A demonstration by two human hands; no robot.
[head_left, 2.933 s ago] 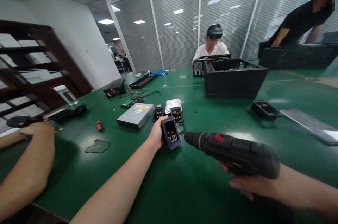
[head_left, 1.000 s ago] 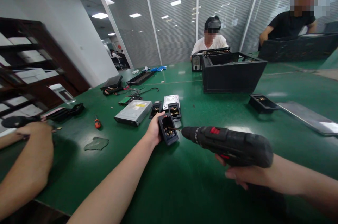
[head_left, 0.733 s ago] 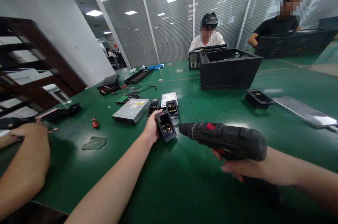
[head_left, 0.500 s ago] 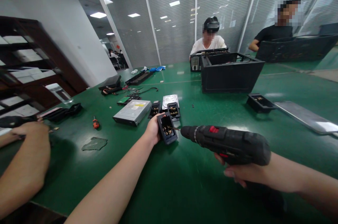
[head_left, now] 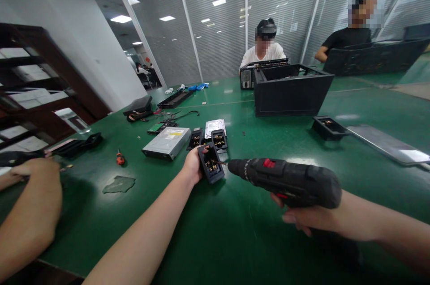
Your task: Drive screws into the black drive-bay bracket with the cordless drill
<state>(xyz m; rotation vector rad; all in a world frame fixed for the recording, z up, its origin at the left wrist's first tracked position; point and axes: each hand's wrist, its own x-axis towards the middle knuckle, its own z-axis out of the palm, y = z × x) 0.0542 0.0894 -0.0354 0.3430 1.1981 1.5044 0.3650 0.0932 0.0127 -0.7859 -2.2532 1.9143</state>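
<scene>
Tilted above the table, a small black box with brass terminals inside (head_left: 217, 174) is gripped by my left hand (head_left: 193, 166). My right hand (head_left: 312, 218) is wrapped round the handle of a black cordless drill (head_left: 289, 180) with red switches. The drill points left, and its thin bit (head_left: 221, 163) reaches into the box's open side; whether the tip touches a screw I cannot make out. Just behind lie two similar black boxes, one on the left (head_left: 195, 139) and one on the right (head_left: 219, 140), beside a silver hard drive (head_left: 215, 127).
An optical drive (head_left: 166, 142), a red screwdriver (head_left: 120, 158) and a dark glass-like shard (head_left: 119, 184) lie to the left. A co-worker's arm (head_left: 36, 200) reaches in at far left. Black computer cases (head_left: 292, 92) stand at the back, with two people behind. Another black box (head_left: 329, 128) and a flat silver panel (head_left: 386, 144) are on the right.
The view has shifted slightly, so everything sits a little further left. My left hand still holds the box, and the drill bit stays inside it.
</scene>
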